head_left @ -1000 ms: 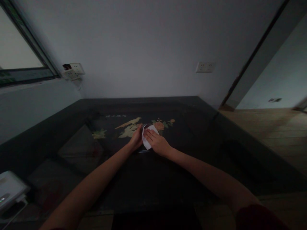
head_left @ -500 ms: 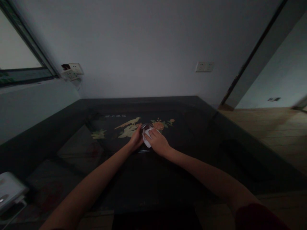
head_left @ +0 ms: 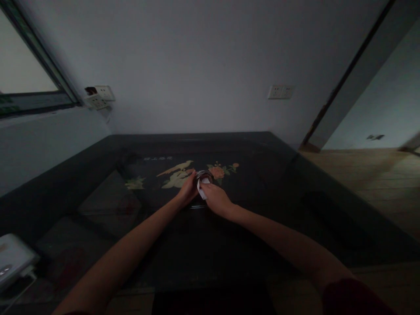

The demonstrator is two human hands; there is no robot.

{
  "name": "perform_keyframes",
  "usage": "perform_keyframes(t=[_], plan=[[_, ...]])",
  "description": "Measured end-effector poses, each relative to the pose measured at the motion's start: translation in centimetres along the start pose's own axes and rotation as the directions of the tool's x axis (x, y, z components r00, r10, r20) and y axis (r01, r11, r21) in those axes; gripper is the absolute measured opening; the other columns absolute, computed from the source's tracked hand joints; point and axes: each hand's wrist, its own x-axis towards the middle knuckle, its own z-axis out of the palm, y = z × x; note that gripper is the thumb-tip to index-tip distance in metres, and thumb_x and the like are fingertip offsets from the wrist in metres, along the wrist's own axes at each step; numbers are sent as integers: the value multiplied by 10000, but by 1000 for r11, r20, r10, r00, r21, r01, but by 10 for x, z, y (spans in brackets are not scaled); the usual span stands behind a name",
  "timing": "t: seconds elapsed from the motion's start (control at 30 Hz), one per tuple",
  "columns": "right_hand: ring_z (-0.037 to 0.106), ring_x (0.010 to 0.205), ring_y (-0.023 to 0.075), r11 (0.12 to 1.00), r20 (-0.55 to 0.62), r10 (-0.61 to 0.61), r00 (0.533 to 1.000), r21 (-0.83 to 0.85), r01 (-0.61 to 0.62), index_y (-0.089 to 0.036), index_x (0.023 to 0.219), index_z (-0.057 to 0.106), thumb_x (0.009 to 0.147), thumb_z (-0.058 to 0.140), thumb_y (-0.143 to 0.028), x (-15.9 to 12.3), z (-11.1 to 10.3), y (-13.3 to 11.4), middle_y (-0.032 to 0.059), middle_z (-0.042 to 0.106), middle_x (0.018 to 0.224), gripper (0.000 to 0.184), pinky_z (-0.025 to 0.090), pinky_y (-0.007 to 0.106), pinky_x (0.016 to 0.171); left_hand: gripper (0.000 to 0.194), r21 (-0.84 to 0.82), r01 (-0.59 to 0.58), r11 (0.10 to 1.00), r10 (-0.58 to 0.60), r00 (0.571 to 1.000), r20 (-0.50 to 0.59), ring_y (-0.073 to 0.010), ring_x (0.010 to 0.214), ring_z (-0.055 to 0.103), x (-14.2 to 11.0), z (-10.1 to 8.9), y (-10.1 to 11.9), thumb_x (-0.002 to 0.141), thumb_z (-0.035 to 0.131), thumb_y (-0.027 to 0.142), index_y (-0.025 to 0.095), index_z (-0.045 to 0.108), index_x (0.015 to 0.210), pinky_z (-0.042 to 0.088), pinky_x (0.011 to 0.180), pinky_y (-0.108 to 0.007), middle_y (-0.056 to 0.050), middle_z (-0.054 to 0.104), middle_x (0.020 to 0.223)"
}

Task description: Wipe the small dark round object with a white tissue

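Note:
Near the middle of the dark table (head_left: 236, 245) my left hand (head_left: 188, 189) grips the side of a small round glass-like cup (head_left: 210, 175) with a shiny rim. The cup is tilted, with its opening towards me. My right hand (head_left: 217, 199) is closed on a white tissue (head_left: 201, 191). Its fingers reach into the cup's mouth with part of the tissue, and the rest hangs out below. The fingertips inside are hidden, and the dim light hides the cup's exact form.
Flowers and a bird (head_left: 177, 168) are pictured on the glossy tabletop. A white device (head_left: 15, 258) with a cable stands at the left edge. A long dark object (head_left: 337, 218) lies at the right. Behind the table is a wall with sockets (head_left: 281, 92).
My right hand has turned and pushed its fingers deeper into the cup, and less of the tissue shows. More of the cup's rim is visible. My left hand has barely moved.

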Motion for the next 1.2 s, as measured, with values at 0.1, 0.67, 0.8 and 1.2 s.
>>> perform_keyframes(t=[0.1, 0.67, 0.8, 1.2], plan=[[640, 901, 211, 982, 12, 92, 996, 164, -93, -147, 1113, 496, 832, 396, -39, 3, 1, 1, 109, 675, 1015, 318, 457, 276, 752, 373, 39, -11, 999, 11, 1000, -3, -215, 854, 662, 4, -4, -2, 923, 376, 326, 98, 672, 910, 507, 826, -320, -106, 715, 831], [578, 1004, 271, 906, 91, -115, 989, -399, 142, 0, 1071, 573, 867, 408, -70, 2, -2, -5, 214, 656, 997, 272, 406, 416, 928, 335, -15, 17, 1000, -18, 999, -46, -134, 714, 655, 2, -1, 1, 929, 391, 283, 121, 666, 828, 505, 750, -224, -51, 710, 756], [569, 1030, 261, 937, 84, -86, 993, -333, 110, -14, 1122, 543, 876, 378, -69, -1, 0, -9, 208, 637, 1074, 301, 400, 401, 932, 336, -11, 24, 1000, -24, 999, -38, -135, 693, 653, 3, -3, 1, 925, 402, 291, 120, 671, 820, 511, 711, -218, -57, 711, 750], [630, 940, 207, 971, 36, 146, 989, 183, -151, -155, 1238, 459, 895, 338, -101, 0, 2, -4, 101, 672, 1062, 367, 449, 280, 791, 349, 61, 44, 997, -43, 999, -23, -189, 796, 663, 3, -7, 1, 916, 411, 340, 101, 657, 977, 524, 758, -292, -102, 712, 855]])
